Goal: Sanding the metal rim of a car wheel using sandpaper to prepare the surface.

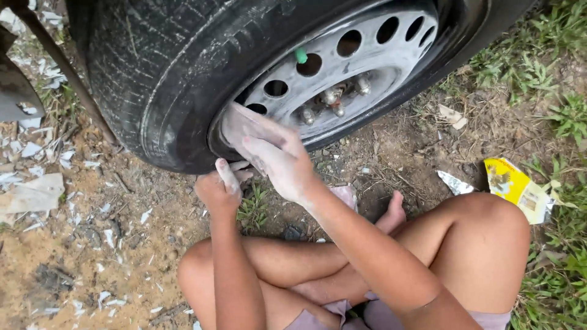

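Right hand [278,160] lies flat on a greyish pad or sheet, prob. sandpaper [241,125], pressing it onto the lower rim edge of the steel wheel [342,67]; fingers spread and straight, not clamped, so the palm gives the pressure. The hand is dusted white (same colour as the rim). Left hand [219,188] sits just below the wheel, under the tyre [159,73], fingers curled loosely with one finger raised toward the sheet's lower edge; I can't tell if it grips anything. It looks placed to steady or brace.

On the wheel itself: lug nuts [333,98] at the hub, green valve cap [301,56] above them. The person sits cross-legged right in front of the wheel, w/ knees [483,211] close, which keeps both arms short. Left of the wheel, white flakes [36,153] litter the dirt; right of it, a yellow wrapper [516,186] lies at the grass edge.
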